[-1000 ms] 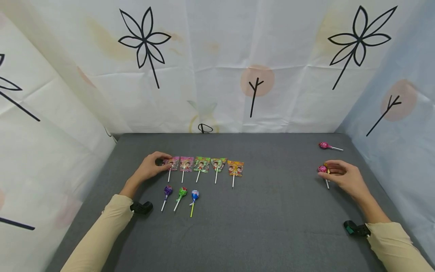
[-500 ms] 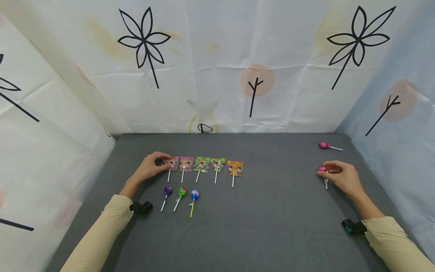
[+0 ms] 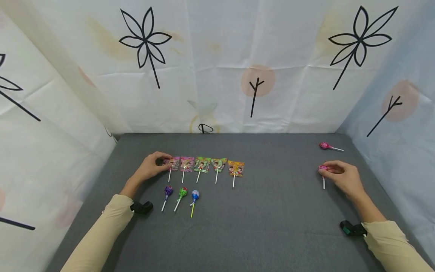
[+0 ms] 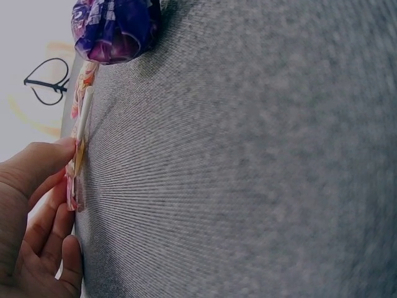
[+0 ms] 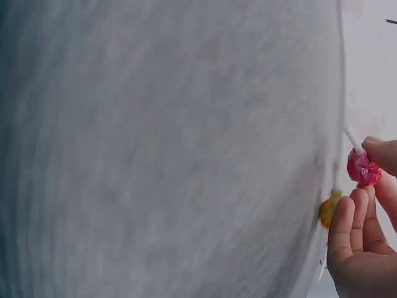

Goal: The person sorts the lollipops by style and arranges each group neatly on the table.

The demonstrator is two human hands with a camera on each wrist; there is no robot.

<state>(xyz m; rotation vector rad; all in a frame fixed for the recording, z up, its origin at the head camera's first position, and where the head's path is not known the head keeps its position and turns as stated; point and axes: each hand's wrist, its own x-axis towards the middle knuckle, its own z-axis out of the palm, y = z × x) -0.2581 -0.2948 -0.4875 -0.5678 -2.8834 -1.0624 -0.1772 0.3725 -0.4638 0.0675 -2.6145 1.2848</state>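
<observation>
In the head view my left hand [image 3: 151,166] pinches the edge of the leftmost pink-wrapped flat lollipop [image 3: 175,162], which ends a row of flat lollipops in pink, green and orange packets. Its thumb and fingers also show on the packet [image 4: 72,192] in the left wrist view. On the right, my right hand [image 3: 344,179] pinches a round pink lollipop [image 5: 363,167] between thumb and fingers. Behind those fingers a yellow-wrapped lollipop [image 5: 329,210] shows in the right wrist view; the hand hides it in the head view.
Below the row lie purple [image 3: 168,190], green [image 3: 182,192] and blue [image 3: 195,195] round lollipops. Another pink lollipop [image 3: 324,145] lies at the far right of the grey table [image 3: 265,226]. Printed white cloth [image 3: 217,75] surrounds the back and sides.
My right hand has shifted slightly left with the pink lollipop, whose stick now points more straight toward me. The left hand has stayed where it was.
</observation>
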